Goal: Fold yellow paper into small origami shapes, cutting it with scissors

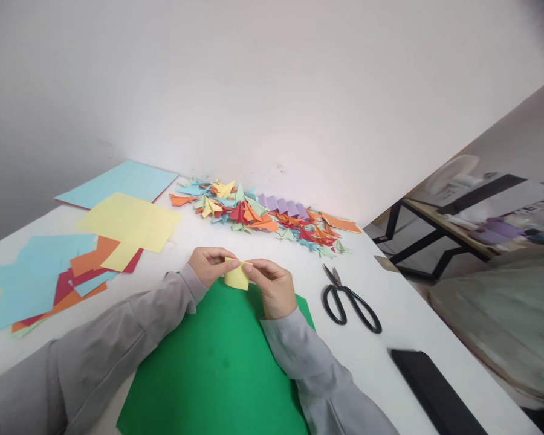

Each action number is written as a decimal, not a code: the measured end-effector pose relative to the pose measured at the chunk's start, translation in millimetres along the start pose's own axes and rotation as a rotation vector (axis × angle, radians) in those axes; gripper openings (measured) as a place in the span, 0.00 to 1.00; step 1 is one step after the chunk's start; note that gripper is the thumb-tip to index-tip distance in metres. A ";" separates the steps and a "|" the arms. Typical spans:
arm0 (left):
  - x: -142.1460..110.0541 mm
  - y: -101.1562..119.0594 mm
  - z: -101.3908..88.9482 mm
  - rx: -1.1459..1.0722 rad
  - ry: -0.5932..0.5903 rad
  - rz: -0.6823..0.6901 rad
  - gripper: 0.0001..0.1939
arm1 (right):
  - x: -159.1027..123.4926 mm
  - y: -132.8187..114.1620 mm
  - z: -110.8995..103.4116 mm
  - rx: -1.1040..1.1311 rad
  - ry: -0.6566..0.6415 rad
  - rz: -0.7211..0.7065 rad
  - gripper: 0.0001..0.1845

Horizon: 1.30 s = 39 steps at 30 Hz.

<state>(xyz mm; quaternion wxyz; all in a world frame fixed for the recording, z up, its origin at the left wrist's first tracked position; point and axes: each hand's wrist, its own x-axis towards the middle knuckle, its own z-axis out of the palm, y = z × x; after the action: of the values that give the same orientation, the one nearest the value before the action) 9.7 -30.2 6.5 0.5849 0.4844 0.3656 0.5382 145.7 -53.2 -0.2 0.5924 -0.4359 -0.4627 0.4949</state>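
A small piece of yellow paper [237, 278] is held between my two hands, slightly curved, its top edge pinched. My left hand [209, 264] grips its left corner between thumb and fingers. At the right corner, my right hand [274, 286] has it pinched the same way. Both hands are above the far edge of a green sheet [208, 356] lying on the white table. Behind them spreads a pile of small folded paper planes [242, 211] in several colours.
Black-handled scissors [340, 296] lie partly spread to the right, with a black flat object [435, 389] nearer me. On the left are a large yellow sheet [127, 217], a light blue sheet [118, 184] and coloured paper pieces [40, 272]. A wall [254, 90] rises behind the table.
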 end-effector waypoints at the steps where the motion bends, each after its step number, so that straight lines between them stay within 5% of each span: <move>1: 0.2 -0.3 -0.3 0.006 -0.008 0.000 0.10 | -0.1 -0.1 -0.2 -0.005 -0.002 0.002 0.06; 39: 0.8 -6.7 -4.4 0.084 -0.054 0.084 0.08 | 0.0 -1.5 -1.6 -0.099 0.011 -0.022 0.05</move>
<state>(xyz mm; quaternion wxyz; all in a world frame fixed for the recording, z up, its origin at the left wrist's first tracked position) 7.5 -28.3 -1.1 0.5506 0.5377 0.3511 0.5333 147.6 -53.5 0.9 0.5781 -0.4622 -0.4882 0.4625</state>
